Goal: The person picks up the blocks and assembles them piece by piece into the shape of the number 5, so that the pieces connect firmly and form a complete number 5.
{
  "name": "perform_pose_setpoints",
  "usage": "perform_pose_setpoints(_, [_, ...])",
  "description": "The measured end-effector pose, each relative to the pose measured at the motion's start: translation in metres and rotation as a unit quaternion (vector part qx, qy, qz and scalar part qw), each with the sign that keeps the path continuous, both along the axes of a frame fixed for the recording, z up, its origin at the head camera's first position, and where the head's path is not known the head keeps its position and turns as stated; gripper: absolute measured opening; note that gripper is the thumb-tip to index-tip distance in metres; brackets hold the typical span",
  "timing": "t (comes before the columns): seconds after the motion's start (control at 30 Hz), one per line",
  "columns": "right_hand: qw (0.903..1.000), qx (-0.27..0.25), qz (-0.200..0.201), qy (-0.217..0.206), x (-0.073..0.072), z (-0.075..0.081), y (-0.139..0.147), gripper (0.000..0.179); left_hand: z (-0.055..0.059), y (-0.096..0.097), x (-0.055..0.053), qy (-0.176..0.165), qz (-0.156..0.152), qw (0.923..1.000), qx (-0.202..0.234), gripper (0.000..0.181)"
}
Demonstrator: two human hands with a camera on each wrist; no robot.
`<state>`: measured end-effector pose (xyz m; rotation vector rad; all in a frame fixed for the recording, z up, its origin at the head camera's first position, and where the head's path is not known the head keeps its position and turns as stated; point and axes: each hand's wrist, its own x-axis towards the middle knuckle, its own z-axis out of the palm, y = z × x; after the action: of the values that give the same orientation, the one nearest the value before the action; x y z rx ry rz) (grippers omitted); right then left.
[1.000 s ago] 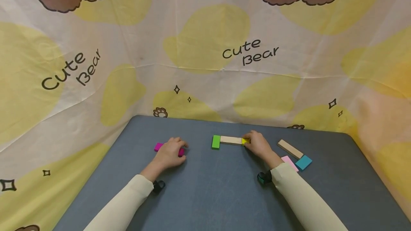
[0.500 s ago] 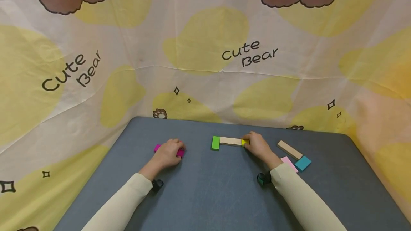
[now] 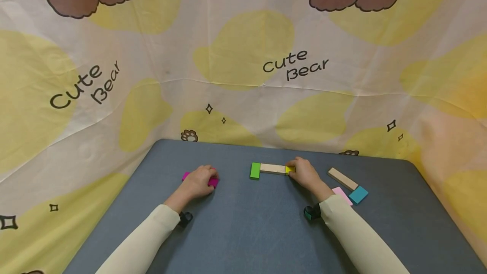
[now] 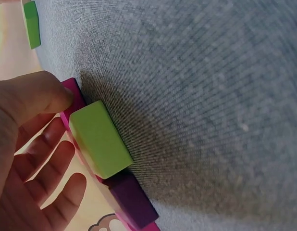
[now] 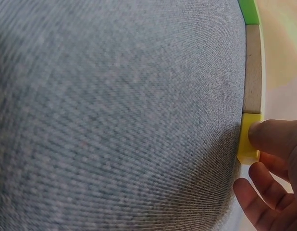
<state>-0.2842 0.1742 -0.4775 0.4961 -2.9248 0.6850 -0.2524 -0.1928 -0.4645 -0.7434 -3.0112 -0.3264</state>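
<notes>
On the left of the table, my left hand pinches one end of a magenta block between thumb and fingers. A lime green block and a dark purple block lie along that magenta one in the left wrist view; the hand hides both in the head view. My right hand pinches a yellow block, with the thumb on its near face. The yellow block meets the end of a plain wooden block, whose other end meets a green block set crosswise.
Right of my right hand, another plain wooden block, a blue block and a pink block lie close together on the grey table. A printed cloth hangs behind the table's far edge.
My left hand's fingers have closed onto the end of the magenta block, which they were spread over a second ago. The right hand keeps its place on the yellow block.
</notes>
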Motion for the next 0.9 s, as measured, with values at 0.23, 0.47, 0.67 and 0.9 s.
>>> perform_pose_setpoints(0.23, [1.0000,-0.005,0.002,0.003,0.000,0.000,0.000,0.022,0.001,-0.002,0.000,0.011,0.000,0.9999,0.000,0.021])
perform_pose_setpoints(0.47, [1.0000,-0.007,0.003,-0.001,-0.001,0.001,0.001,0.022,0.001,-0.006,-0.001,0.049,0.001,0.9987,0.017,0.023])
perform_pose_setpoints(0.67, [1.0000,-0.008,0.000,-0.003,0.000,0.001,0.001,0.022,0.005,-0.002,0.001,0.082,0.000,0.9948,0.059,0.027])
perform_pose_setpoints(0.9, [0.9999,-0.009,0.001,-0.005,-0.001,-0.001,0.001,0.022,0.013,0.017,0.010,0.051,0.010,0.9902,0.129,0.027])
